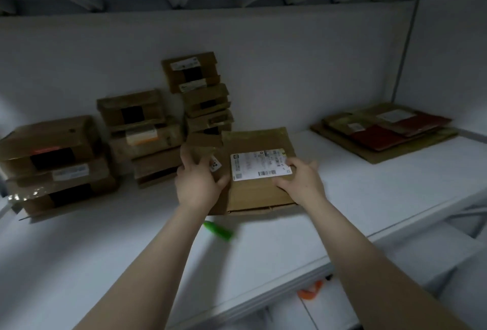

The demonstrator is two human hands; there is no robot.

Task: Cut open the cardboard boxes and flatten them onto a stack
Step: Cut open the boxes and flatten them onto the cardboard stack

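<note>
A brown cardboard box [257,192] with a white shipping label lies on the white table [355,197] in front of me. My left hand [197,179] grips its left side flap, fingers curled round the edge. My right hand [300,179] presses flat on the box's right part, beside the label. A green cutter [218,229] lies on the table just below the box, untouched. At the far right sits a stack of flattened boxes [384,132], brown and red.
Several uncut boxes [142,129] are piled in stacks at the back left and centre against the white wall. The table's front edge runs diagonally at lower right, with an orange object [311,290] on the shelf beneath.
</note>
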